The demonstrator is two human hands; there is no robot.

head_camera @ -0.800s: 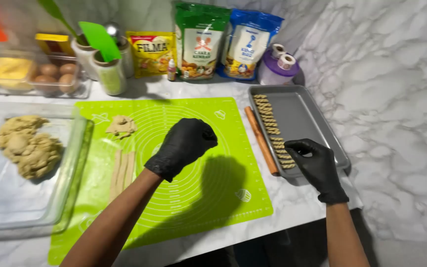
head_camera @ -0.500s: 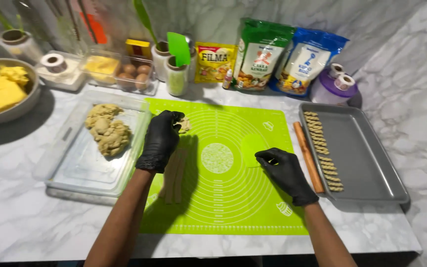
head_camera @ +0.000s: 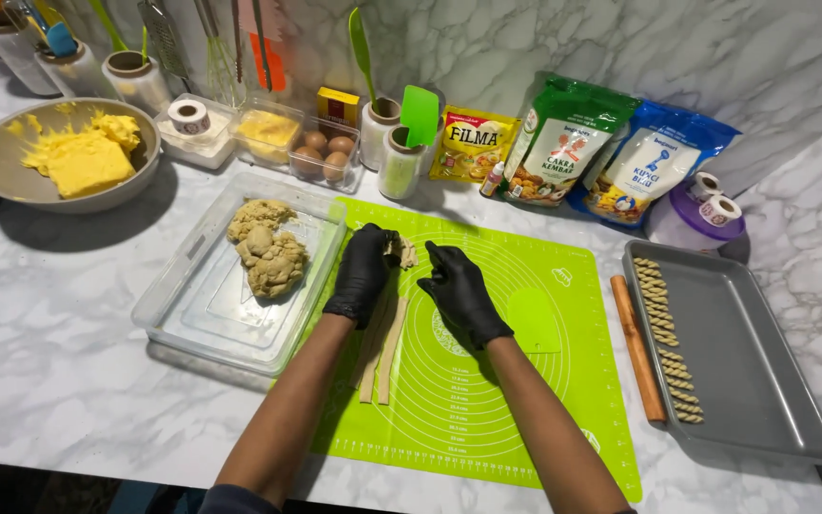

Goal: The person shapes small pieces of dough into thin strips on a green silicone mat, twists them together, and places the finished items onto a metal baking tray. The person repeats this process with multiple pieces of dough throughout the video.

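Both my hands wear black gloves and meet at the back of the green silicone mat (head_camera: 525,381). My left hand (head_camera: 363,271) curls over a small lump of beige dough (head_camera: 403,251) on the mat. My right hand (head_camera: 459,286) is just right of that lump, fingers bent, fingertips close to it; I cannot tell whether they grip it. Long flat dough strips (head_camera: 384,357) lie on the mat under my left forearm. A clear tray (head_camera: 202,305) to the left holds a larger dough mass (head_camera: 266,249).
A grey baking tray (head_camera: 763,381) on the right holds a row of twisted dough sticks (head_camera: 663,328), with a wooden rolling pin (head_camera: 637,347) beside it. At the back are a bowl of yellow butter (head_camera: 68,157), eggs (head_camera: 325,152), jars and flour bags (head_camera: 563,143).
My right hand has come from the baking tray across the mat to the small dough lump. My left hand has moved left and back onto that lump. The view has widened.
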